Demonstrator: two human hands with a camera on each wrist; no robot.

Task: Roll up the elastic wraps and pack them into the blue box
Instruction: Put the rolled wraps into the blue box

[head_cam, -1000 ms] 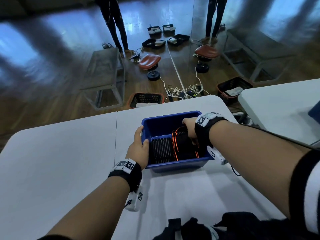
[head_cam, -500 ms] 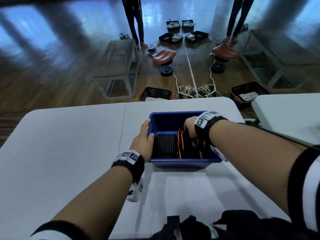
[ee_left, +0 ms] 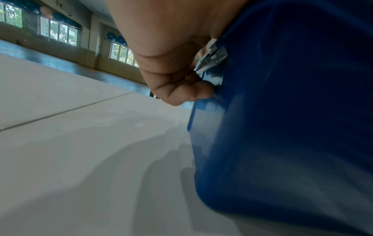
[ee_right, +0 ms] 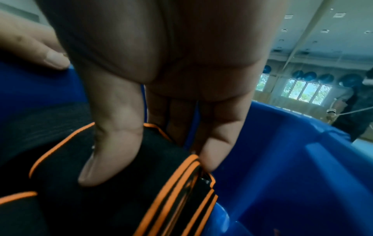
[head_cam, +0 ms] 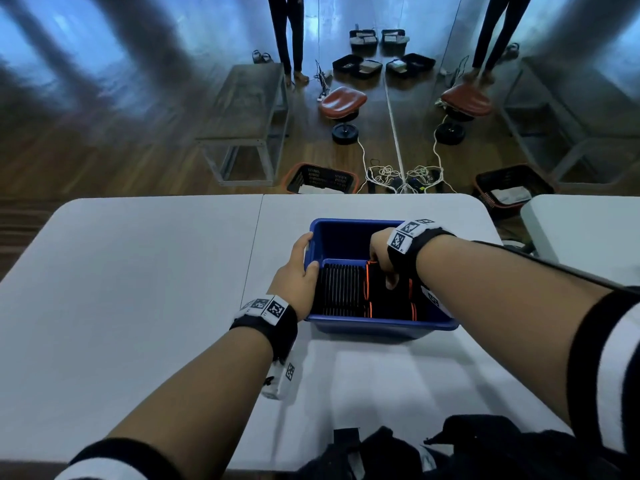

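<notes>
Reaching down into the blue box (head_cam: 381, 327), the right hand (head_cam: 381, 252) pinched the orange-edged rolled wrap (ee_right: 125, 191), thumb (ee_right: 109, 143) pressed on its near face and the fingers (ee_right: 218, 135) straight down behind it, against the box's right inner wall. That roll stood in the far right part of the box, with another orange-edged roll (head_cam: 389, 310) just nearer and a ribbed black roll (head_cam: 341, 289) filling the left part. The left hand (head_cam: 298, 275) gripped the box's left rim, thumb hooked over the top edge and fingers (ee_left: 181, 89) curled against the outer wall. The box sat on the white counter (head_cam: 138, 289) towards its far edge. A heap of dark wraps (head_cam: 450, 448) lay at the counter's near edge.
</notes>
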